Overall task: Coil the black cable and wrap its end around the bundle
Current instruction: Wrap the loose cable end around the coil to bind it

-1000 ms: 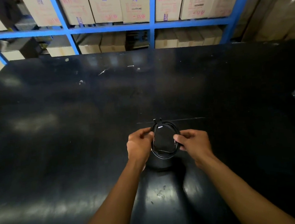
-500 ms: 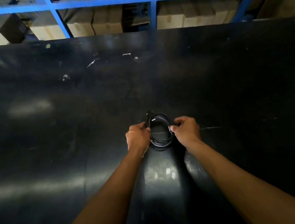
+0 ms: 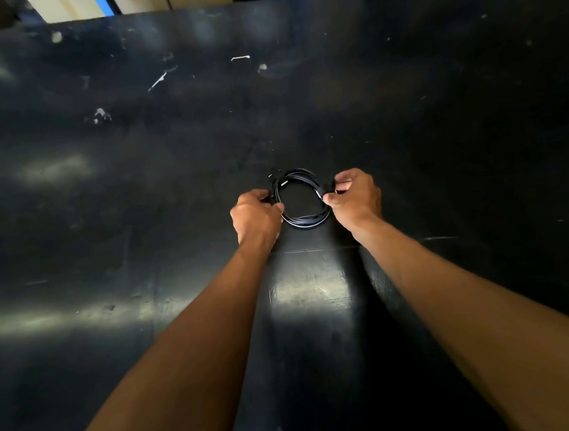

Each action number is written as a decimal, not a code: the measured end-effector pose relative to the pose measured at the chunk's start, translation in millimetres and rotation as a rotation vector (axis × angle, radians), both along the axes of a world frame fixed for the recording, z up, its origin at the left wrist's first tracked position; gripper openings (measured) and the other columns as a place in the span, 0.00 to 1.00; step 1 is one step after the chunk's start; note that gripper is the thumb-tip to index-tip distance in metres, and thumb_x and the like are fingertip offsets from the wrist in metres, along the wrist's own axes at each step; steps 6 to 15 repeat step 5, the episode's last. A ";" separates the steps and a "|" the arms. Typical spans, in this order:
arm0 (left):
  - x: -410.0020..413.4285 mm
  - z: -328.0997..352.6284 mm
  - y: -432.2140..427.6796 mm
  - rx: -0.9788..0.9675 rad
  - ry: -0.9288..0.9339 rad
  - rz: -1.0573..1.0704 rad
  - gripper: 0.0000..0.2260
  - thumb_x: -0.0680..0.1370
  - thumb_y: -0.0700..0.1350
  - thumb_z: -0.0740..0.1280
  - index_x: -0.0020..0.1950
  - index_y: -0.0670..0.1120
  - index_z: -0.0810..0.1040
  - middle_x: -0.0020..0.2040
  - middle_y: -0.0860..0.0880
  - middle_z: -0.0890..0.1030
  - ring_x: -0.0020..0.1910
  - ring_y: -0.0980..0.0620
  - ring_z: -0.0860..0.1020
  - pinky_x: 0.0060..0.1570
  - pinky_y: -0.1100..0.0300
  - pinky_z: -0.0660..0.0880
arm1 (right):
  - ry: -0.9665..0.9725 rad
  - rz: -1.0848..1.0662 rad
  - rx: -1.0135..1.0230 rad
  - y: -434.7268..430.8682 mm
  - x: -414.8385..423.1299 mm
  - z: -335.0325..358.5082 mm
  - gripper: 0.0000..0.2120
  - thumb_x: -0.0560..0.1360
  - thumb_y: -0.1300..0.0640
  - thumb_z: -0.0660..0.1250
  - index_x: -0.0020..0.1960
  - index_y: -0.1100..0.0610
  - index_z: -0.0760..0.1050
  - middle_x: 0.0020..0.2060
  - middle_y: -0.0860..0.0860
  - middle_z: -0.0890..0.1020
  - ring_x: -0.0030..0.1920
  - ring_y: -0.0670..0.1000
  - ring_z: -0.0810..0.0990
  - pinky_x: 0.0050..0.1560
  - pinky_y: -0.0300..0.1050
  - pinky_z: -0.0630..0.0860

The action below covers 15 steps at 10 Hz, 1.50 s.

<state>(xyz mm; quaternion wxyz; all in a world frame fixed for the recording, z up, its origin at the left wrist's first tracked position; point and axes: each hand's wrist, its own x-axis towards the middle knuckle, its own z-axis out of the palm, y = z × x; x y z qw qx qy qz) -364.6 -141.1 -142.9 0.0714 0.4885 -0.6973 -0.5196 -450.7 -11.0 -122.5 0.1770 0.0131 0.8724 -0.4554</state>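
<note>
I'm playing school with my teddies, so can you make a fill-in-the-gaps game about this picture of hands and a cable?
1. The cable is coloured ____.
2. The left hand grips the coil's ____ side.
3. The right hand pinches its ____ side.
4. The shelf post behind the table is painted ____.
Missing words: black, left, right, blue.
</note>
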 end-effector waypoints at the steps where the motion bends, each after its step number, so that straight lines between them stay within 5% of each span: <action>1: -0.2 -0.4 1.6 -0.003 0.002 0.014 0.15 0.70 0.40 0.74 0.57 0.41 0.81 0.42 0.43 0.85 0.43 0.44 0.85 0.52 0.49 0.81 | 0.009 0.016 -0.003 2.3 0.1 0.5 0.16 0.69 0.63 0.73 0.56 0.58 0.78 0.51 0.54 0.84 0.52 0.53 0.82 0.54 0.41 0.75; 3: 16.8 12.0 11.7 -0.017 -0.022 0.032 0.16 0.71 0.43 0.72 0.59 0.42 0.80 0.42 0.42 0.85 0.45 0.43 0.85 0.52 0.48 0.81 | -0.009 0.035 0.007 18.6 16.7 10.8 0.16 0.71 0.60 0.72 0.58 0.59 0.77 0.56 0.55 0.82 0.56 0.55 0.80 0.59 0.43 0.74; 4: 36.5 34.7 24.6 0.004 0.032 0.031 0.11 0.73 0.39 0.69 0.56 0.41 0.80 0.37 0.44 0.83 0.41 0.42 0.85 0.48 0.47 0.82 | -0.022 0.037 0.053 33.3 32.6 18.1 0.12 0.72 0.61 0.71 0.56 0.57 0.79 0.54 0.54 0.83 0.55 0.54 0.80 0.53 0.39 0.71; 5: 72.0 56.9 48.3 0.045 0.117 0.004 0.03 0.75 0.37 0.68 0.47 0.42 0.81 0.35 0.45 0.82 0.30 0.51 0.83 0.39 0.54 0.83 | -0.004 0.018 0.044 48.6 57.6 32.9 0.08 0.72 0.64 0.69 0.49 0.55 0.82 0.44 0.53 0.85 0.49 0.54 0.83 0.46 0.37 0.72; 15: 72.0 56.9 48.3 0.045 0.117 0.004 0.03 0.75 0.37 0.68 0.47 0.42 0.81 0.35 0.45 0.82 0.30 0.51 0.83 0.39 0.54 0.83 | -0.004 0.018 0.044 48.6 57.6 32.9 0.08 0.72 0.64 0.69 0.49 0.55 0.82 0.44 0.53 0.85 0.49 0.54 0.83 0.46 0.37 0.72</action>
